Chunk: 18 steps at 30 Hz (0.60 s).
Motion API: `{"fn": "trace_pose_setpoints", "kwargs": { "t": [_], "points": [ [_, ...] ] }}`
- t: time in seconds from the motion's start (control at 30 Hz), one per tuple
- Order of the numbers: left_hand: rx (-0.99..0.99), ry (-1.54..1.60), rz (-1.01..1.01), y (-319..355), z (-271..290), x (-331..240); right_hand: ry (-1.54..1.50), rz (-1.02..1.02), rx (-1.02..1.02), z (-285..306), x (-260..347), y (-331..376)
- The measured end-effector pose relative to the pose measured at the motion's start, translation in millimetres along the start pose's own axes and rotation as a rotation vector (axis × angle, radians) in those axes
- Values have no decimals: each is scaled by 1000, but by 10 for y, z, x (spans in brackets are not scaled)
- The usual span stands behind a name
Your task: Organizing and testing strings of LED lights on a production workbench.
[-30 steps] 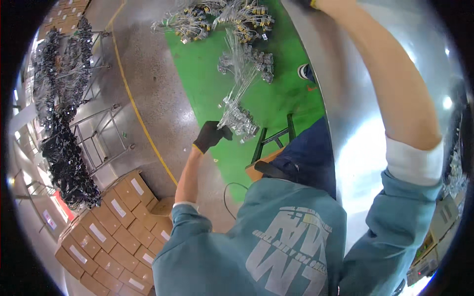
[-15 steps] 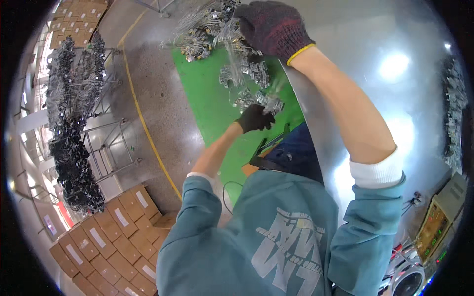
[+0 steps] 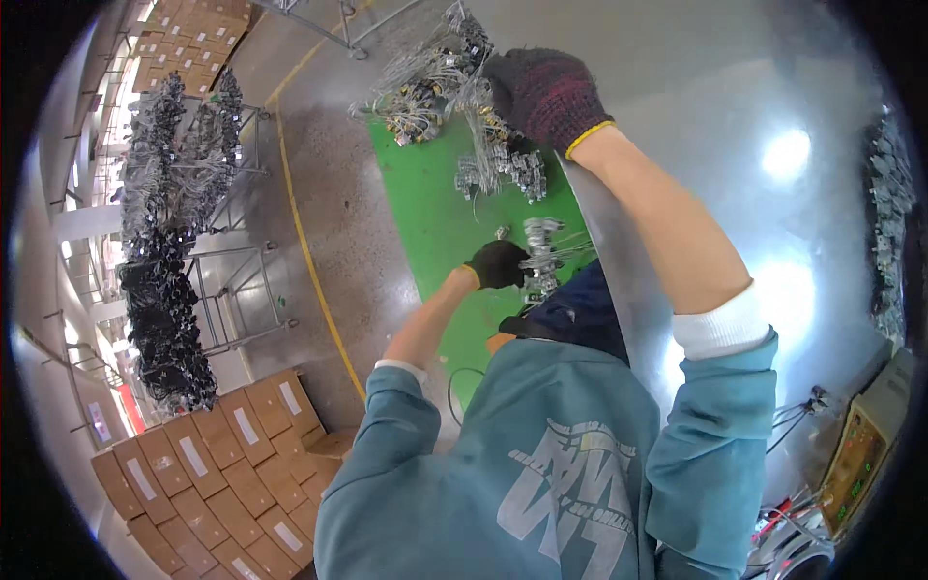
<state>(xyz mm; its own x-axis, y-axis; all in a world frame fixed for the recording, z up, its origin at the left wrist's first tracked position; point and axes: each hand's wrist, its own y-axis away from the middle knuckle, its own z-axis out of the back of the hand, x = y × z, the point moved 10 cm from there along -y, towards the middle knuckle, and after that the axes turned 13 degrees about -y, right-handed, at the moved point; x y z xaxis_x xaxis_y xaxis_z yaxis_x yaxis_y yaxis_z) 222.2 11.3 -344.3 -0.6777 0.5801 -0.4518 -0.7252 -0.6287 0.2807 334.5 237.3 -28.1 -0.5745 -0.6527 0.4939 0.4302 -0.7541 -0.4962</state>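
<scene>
Factory floor, grey concrete with yellow line, green mat (image 3: 435, 222) below us. Nearest: our teal sweatshirt (image 3: 541, 483), sleeves pushed up. Left hand (image 3: 498, 264), black glove, grip clenched on bundle of small metal connectors (image 3: 541, 259) with thin wires, held low over mat. Right hand (image 3: 546, 92), dark knit glove, raised, grip closed around upper wire harness strands (image 3: 454, 87). Step, we judge: drawing one harness out from cluster. Next move calls for keeping strands untangled, steady pull. Farther: racks of hung black harnesses (image 3: 169, 242), stacked cartons (image 3: 203, 454).

Knit cloth gloves (image 3: 546, 92), seemingly glossy metal table (image 3: 773, 116).
</scene>
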Motion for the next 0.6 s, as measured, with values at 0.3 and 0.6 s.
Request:
{"fn": "trace_pose_setpoints", "kwargs": {
  "t": [0.3,0.6],
  "points": [
    [-345,794,753,1180,970,292,-76,-18,36,70,-36,284],
    [-1012,1518,211,2484,2849,-630,-97,17,167,357,402,839]
  ]
}}
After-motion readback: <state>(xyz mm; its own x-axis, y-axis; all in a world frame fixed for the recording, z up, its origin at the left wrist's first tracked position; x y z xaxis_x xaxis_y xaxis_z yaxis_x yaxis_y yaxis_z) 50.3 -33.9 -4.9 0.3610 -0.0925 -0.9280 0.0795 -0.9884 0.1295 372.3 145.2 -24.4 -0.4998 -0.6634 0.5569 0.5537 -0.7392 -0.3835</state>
